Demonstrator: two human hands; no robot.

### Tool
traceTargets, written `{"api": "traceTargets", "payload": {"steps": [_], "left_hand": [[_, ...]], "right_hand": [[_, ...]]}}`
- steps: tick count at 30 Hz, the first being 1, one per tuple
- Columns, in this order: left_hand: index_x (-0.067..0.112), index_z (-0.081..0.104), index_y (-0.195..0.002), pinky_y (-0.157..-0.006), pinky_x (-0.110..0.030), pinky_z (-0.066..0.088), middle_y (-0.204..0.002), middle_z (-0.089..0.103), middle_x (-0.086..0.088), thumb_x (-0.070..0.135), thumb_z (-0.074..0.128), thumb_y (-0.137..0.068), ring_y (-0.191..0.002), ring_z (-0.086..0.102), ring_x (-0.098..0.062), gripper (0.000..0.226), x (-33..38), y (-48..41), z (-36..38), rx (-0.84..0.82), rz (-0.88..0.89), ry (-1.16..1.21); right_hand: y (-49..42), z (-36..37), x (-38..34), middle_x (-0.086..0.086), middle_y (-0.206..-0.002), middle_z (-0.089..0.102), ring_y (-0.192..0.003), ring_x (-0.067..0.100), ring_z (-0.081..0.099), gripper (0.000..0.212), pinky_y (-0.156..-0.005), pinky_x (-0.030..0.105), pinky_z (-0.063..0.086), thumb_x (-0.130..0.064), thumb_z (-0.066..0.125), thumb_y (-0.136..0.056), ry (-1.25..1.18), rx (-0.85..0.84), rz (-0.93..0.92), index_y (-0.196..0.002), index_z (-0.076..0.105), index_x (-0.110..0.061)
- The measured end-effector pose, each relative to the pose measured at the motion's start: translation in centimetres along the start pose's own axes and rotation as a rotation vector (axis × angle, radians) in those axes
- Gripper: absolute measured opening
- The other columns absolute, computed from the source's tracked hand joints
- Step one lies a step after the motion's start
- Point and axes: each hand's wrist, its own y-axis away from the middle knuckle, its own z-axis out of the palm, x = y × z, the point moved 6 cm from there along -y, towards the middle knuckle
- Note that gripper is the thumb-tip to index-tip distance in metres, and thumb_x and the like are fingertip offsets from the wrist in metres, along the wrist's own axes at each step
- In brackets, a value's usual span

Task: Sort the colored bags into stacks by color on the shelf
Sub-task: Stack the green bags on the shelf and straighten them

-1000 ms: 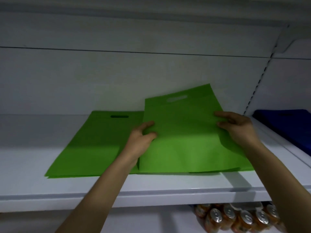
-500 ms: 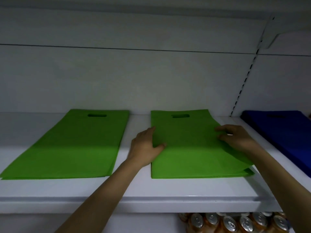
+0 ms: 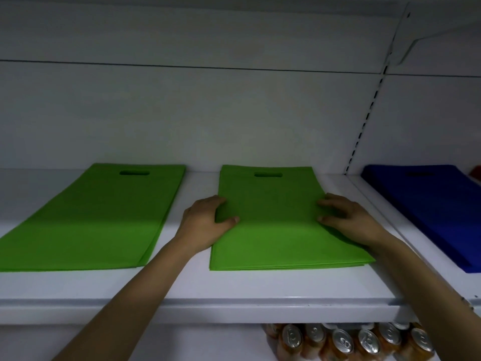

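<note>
Two flat stacks of green bags lie on the white shelf point(image 3: 234, 290), handle cut-outs toward the back wall. The left green stack point(image 3: 99, 217) lies untouched. Both hands are on the right green stack point(image 3: 273, 199). My left hand point(image 3: 205, 222) rests against its left edge, thumb lying on top of the top bag. My right hand point(image 3: 346, 220) rests on its right side, bent fingertips pressing down on the fabric. A stack of blue bags point(image 3: 426, 204) lies further right, beyond the shelf divider.
A slotted upright point(image 3: 364, 126) runs up the back wall between the green and blue sections. Several drink cans point(image 3: 343, 340) stand on the shelf below at the right. A bit of something red point(image 3: 477, 170) shows at the far right edge.
The green bag that both hands held tilted up now lies flat on the right green stack. Both hands have settled onto that stack's sides, and the view has shifted right.
</note>
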Motion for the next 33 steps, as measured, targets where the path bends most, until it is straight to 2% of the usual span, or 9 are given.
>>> {"api": "traceTargets", "payload": {"steps": [5,9,14,18,20,23,27,30,33], "left_hand": [[0.016,0.058,-0.131,-0.094,-0.020,0.033,-0.139,0.053,-0.002,0.059,0.053,-0.076,-0.128,0.046,-0.020,0.070,0.9,0.6,-0.2,-0.022,0.029,-0.004],[0.019,0.051,-0.137,-0.103,-0.024,0.032,-0.146,0.046,0.000,0.064,0.050,-0.077,-0.133,0.041,-0.019,0.075,0.8,0.5,0.2,-0.060,0.004,-0.081],[0.018,0.050,-0.137,-0.103,-0.027,0.034,-0.142,0.049,-0.001,0.064,0.049,-0.083,-0.129,0.044,-0.021,0.071,1.2,0.8,-0.1,-0.059,0.014,-0.122],[0.022,0.053,-0.131,-0.099,-0.034,0.040,-0.133,0.056,0.003,0.068,0.035,-0.080,-0.121,0.050,-0.019,0.071,1.1,0.6,0.0,-0.052,0.012,-0.105],[0.023,0.048,-0.135,-0.103,-0.037,0.037,-0.139,0.051,0.001,0.061,0.038,-0.090,-0.126,0.046,-0.021,0.060,1.2,0.5,0.1,-0.052,0.020,-0.122],[0.019,0.039,-0.142,-0.105,-0.035,0.033,-0.148,0.042,-0.003,0.048,0.037,-0.098,-0.132,0.039,-0.023,0.052,1.7,0.4,-0.2,-0.041,0.046,-0.149],[0.019,0.037,-0.145,-0.105,-0.031,0.034,-0.150,0.039,-0.003,0.045,0.045,-0.097,-0.134,0.037,-0.023,0.055,1.1,0.5,-3.5,0.059,0.093,-0.210],[0.020,0.033,-0.147,-0.108,-0.029,0.031,-0.152,0.035,-0.003,0.044,0.046,-0.097,-0.137,0.034,-0.022,0.057,-2.1,0.7,-7.4,0.083,0.013,-0.254],[0.017,0.034,-0.147,-0.110,-0.031,0.031,-0.152,0.037,-0.005,0.040,0.050,-0.096,-0.138,0.033,-0.024,0.058,-7.0,1.7,-11.6,0.112,-0.104,-0.270]], "right_hand": [[-0.2,0.2,0.0,0.000,-0.150,0.037,-0.135,0.015,0.035,0.041,-0.098,0.018,0.023,-0.019,0.066,-0.088,0.084,-0.018,-0.011,-0.129,0.058,-0.022],[-0.3,0.1,-0.1,0.003,-0.144,0.044,-0.128,0.017,0.043,0.040,-0.095,0.021,0.029,-0.013,0.065,-0.088,0.074,-0.006,0.014,-0.127,0.059,-0.017],[-0.1,-0.2,-0.2,0.006,-0.143,0.046,-0.125,0.022,0.047,0.041,-0.104,0.032,0.036,-0.012,0.066,-0.087,0.089,0.020,0.043,-0.127,0.059,-0.014],[0.2,-0.6,-0.7,0.008,-0.139,0.049,-0.115,0.021,0.051,0.041,-0.092,0.029,0.040,-0.012,0.067,-0.087,0.055,0.034,0.098,-0.127,0.058,-0.014],[0.3,-1.1,-1.8,0.008,-0.136,0.052,-0.105,0.018,0.052,0.042,-0.085,0.027,0.040,-0.012,0.066,-0.087,0.001,0.116,0.105,-0.128,0.058,-0.015],[-0.1,-0.3,-5.3,0.005,-0.131,0.057,-0.100,0.017,0.057,0.036,-0.089,0.028,0.047,-0.013,0.066,-0.087,-0.096,0.210,0.033,-0.123,0.061,-0.016],[-1.1,5.0,-12.1,0.005,-0.122,0.062,-0.102,0.015,0.058,0.033,-0.077,0.024,0.045,-0.013,0.065,-0.088,-0.061,0.094,-0.121,-0.121,0.062,-0.012],[-1.9,9.9,-16.0,0.006,-0.124,0.062,-0.107,0.010,0.054,0.036,-0.082,0.019,0.038,-0.014,0.067,-0.087,-0.065,-0.019,-0.171,-0.122,0.061,-0.008],[-2.0,14.4,-18.8,0.008,-0.126,0.061,-0.111,0.016,0.057,0.039,-0.089,0.024,0.044,-0.017,0.070,-0.085,-0.117,-0.114,-0.164,-0.122,0.061,-0.008]]}}
